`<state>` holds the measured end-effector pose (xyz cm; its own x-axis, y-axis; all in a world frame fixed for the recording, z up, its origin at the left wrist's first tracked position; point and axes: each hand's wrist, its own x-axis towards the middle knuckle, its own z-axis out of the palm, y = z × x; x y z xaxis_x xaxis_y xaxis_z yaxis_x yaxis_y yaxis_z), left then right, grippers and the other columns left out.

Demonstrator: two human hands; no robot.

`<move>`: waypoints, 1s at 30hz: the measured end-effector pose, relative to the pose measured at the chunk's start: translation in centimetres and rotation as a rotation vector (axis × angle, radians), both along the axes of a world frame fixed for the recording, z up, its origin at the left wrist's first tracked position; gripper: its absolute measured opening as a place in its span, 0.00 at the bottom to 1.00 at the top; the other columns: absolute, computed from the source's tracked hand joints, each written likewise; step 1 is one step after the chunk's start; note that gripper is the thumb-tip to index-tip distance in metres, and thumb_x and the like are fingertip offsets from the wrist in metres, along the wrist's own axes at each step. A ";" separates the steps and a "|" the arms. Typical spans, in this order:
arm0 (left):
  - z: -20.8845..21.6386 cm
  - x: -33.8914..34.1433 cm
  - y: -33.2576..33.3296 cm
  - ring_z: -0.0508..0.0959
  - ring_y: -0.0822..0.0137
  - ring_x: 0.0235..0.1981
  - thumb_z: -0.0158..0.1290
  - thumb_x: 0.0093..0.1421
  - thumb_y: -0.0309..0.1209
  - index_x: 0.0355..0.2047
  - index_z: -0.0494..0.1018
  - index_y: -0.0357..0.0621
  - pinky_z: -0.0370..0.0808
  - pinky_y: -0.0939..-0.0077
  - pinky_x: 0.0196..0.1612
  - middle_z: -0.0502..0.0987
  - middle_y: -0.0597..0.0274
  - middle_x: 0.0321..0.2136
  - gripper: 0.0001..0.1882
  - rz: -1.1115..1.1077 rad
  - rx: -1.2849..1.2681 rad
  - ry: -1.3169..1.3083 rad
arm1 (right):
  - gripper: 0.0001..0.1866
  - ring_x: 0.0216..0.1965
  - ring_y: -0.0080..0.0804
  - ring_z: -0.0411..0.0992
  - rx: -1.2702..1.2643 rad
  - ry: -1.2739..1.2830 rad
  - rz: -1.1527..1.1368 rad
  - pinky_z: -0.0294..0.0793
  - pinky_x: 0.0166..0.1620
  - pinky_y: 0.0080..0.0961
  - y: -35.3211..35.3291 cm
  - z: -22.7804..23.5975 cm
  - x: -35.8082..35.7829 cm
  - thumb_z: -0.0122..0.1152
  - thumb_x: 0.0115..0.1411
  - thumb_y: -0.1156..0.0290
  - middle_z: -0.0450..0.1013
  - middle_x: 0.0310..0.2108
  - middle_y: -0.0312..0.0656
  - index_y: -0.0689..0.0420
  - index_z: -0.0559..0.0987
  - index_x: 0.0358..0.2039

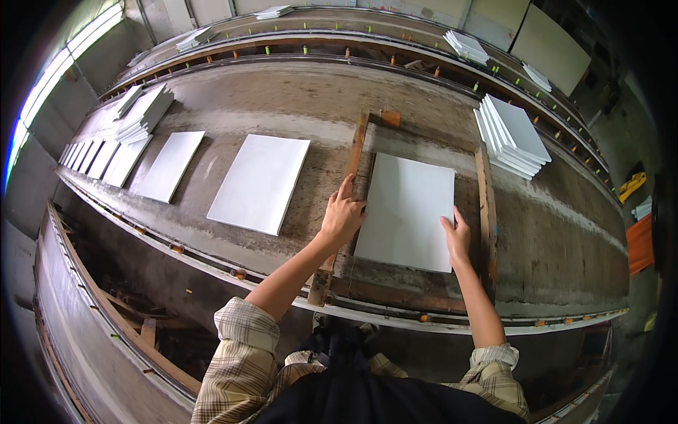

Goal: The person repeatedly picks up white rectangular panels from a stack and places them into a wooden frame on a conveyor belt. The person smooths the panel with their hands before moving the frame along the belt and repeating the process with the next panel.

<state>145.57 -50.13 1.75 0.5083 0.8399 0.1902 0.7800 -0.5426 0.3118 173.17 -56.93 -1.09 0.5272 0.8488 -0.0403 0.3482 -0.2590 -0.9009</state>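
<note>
white tile [408, 210] under both flat, open hands, left hand [342, 215], right hand [457, 239]

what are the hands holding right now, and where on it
Nothing is lifted. The left hand and right hand press the side edges of a white sheet lying flat inside a wooden frame.

Rolled-up beige plaid shirt sleeves [244, 339], dark apron or trousers below.
</note>
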 end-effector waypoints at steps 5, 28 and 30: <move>0.1 -0.2 0.0 0.48 0.59 0.64 0.56 0.52 0.34 0.41 0.76 0.44 0.59 0.54 0.58 0.73 0.62 0.46 0.15 -0.014 -0.020 -0.063 | 0.25 0.44 0.50 0.64 0.061 -0.654 -0.001 0.64 0.49 0.40 1.3 -2.5 0.8 0.60 0.53 0.63 0.67 0.42 0.54 0.60 0.71 0.51; -0.6 -0.1 0.5 0.48 0.56 0.64 0.57 0.51 0.33 0.40 0.77 0.49 0.54 0.50 0.58 0.74 0.59 0.44 0.14 -0.029 -0.022 -0.102 | 0.20 0.43 0.45 0.61 0.167 -0.644 -0.022 0.63 0.47 0.38 1.7 -3.5 0.6 0.58 0.55 0.68 0.64 0.38 0.50 0.64 0.72 0.46; -0.9 -0.3 0.6 0.48 0.56 0.64 0.57 0.51 0.33 0.40 0.77 0.49 0.53 0.49 0.59 0.74 0.59 0.44 0.14 -0.030 -0.015 -0.102 | 0.20 0.43 0.46 0.61 0.146 -0.655 -0.025 0.63 0.47 0.38 1.5 -3.3 0.2 0.59 0.55 0.68 0.64 0.38 0.51 0.64 0.72 0.46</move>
